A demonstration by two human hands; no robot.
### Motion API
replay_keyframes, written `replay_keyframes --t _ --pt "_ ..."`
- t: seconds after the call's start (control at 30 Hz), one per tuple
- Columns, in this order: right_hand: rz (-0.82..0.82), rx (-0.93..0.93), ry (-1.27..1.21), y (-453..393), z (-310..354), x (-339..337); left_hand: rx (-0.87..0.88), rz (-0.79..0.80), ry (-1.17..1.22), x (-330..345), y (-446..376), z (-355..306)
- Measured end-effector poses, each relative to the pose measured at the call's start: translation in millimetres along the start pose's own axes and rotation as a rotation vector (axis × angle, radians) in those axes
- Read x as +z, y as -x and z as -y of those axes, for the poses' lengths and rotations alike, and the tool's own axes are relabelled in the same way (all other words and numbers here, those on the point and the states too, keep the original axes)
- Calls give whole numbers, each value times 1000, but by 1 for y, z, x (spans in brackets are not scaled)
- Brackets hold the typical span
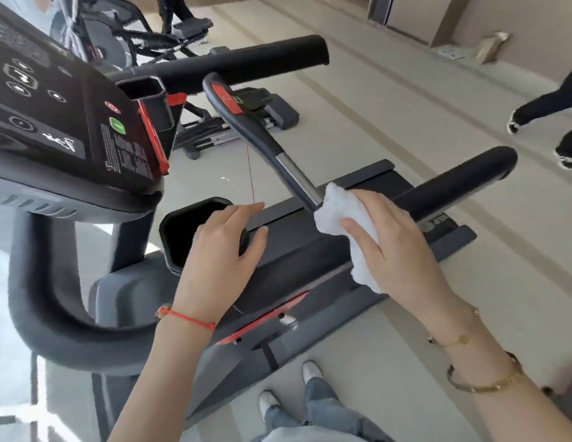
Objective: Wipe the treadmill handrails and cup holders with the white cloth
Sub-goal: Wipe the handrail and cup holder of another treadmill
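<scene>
A white cloth [343,224] is gripped in the right hand [391,242] and pressed against the silver section of a treadmill handrail [299,178]. The left hand [225,247], fingers relaxed and holding nothing, is rested on the cup holder [195,231] rim. Console [71,119] lettering is too blurred to be read.
</scene>
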State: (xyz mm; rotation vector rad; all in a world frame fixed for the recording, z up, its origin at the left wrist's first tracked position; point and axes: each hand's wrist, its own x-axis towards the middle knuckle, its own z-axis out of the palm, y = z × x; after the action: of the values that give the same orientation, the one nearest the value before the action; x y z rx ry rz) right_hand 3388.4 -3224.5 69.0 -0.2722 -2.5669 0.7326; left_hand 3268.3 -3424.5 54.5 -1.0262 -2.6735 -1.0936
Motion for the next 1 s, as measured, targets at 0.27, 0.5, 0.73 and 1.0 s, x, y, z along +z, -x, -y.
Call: replay_keyframes --t 0.27,0.5,0.73,1.0 --pt "-105 274 12 74 -57 -55 198 123 70 54 -7 -65" --pt "-175 472 64 151 -111 -109 388 285 135 134 -9 -147" --pt "-299 729 168 238 -161 -170 599 469 229 225 -7 -248" --pt "-551 923 265 309 -184 -229 825 652 360 308 2 -354"
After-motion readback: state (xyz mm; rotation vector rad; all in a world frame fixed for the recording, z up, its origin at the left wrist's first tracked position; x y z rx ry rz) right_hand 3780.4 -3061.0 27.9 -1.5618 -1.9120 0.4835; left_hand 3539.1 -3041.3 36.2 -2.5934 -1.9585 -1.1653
